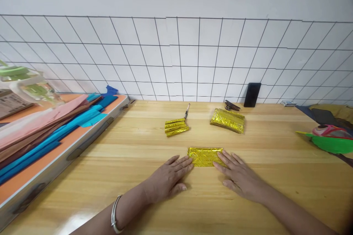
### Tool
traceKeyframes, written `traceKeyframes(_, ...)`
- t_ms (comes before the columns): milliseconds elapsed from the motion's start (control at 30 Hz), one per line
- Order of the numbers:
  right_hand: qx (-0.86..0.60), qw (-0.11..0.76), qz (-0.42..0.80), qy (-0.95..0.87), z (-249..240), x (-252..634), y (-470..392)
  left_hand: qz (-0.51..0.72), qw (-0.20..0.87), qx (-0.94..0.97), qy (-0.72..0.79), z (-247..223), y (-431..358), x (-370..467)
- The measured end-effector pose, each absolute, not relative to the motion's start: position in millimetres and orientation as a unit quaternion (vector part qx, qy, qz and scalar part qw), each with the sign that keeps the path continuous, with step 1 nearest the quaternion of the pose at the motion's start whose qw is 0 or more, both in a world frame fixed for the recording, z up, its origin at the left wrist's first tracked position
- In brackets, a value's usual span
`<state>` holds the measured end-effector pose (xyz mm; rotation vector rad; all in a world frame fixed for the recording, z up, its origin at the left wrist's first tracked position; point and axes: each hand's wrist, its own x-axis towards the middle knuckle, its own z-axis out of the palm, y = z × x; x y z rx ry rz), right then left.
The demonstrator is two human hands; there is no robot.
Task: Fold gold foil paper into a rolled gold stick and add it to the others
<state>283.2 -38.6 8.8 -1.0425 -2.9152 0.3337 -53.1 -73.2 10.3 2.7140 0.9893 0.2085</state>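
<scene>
A flat rectangle of shiny gold foil paper (205, 157) lies on the wooden table in front of me. My left hand (171, 176) rests at its left edge, fingers stretched out and fingertips touching the foil. On the right side, my right hand (238, 176) lies palm down with spread fingers, covering the foil's right end. Farther back is a small group of narrow folded gold strips (175, 127), with a pen (187, 111) beside it. A thick stack of gold foil sheets (227, 120) sits to the right of the strips.
Behind the stack is a dark clip (232, 105); a black phone (252, 94) leans on the tiled wall. Coloured paper sheets (63, 125) cover an orange board at left, near a green-lidded clear container (30, 80). A green item (331, 143) lies at far right.
</scene>
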Motion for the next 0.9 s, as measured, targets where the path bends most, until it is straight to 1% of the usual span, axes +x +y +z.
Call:
traceKeyframes(233, -0.341, 0.031, 0.099, -0.934, 8.0, 303.3, -41.3, 0.078, 0.110, 0.921, 0.365, 12.8, -79.1, -60.5)
traceKeyframes(400, -0.355, 0.004, 0.116, -0.928, 13.1, 309.0, -43.1, 0.076, 0.107, 0.918, 0.374, 18.5, -76.8, -56.1)
traceKeyframes(500, -0.362, 0.007, 0.126, -0.924, 14.3, 309.8, -43.7, 0.090, 0.108, 0.917, 0.374, 24.1, -74.3, -50.9)
traceKeyframes(667, -0.387, 0.016, 0.130, -0.913, 12.9, 304.6, -45.0, 0.119, 0.092, 0.910, 0.386, 30.3, -66.3, -36.6)
traceKeyframes(800, -0.401, 0.020, 0.127, -0.907, 12.3, 299.1, -45.4, 0.109, 0.064, 0.907, 0.401, 34.4, -50.6, -16.9)
traceKeyframes(900, -0.406, 0.018, 0.123, -0.905, 12.2, 296.9, -44.9, 0.113, 0.069, 0.911, 0.391, 33.3, -34.6, 4.3)
